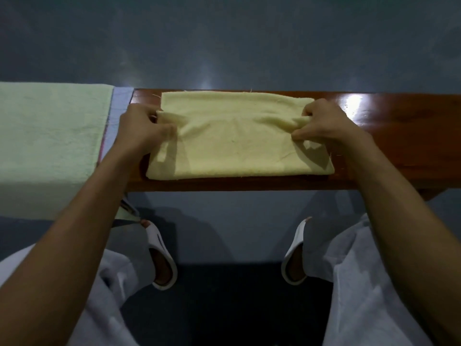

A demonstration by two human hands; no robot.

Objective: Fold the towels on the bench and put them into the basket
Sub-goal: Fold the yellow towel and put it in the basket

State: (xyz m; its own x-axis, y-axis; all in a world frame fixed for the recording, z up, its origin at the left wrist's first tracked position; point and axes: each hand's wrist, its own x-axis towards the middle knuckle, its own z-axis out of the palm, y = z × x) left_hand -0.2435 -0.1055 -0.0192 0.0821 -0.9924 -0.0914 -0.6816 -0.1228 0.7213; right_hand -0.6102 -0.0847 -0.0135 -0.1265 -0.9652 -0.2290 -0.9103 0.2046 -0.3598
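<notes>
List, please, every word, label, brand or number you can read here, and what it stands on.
None: no text can be read.
The yellow towel, green towel and bench show no lettering; a dark mark on one slipper is too blurred to read.

Bench [404, 131]: glossy red-brown wood. On it: yellow towel [237, 146], folded, centre; green towel [50, 133], left end, laid over a blue cloth [119, 101].
</notes>
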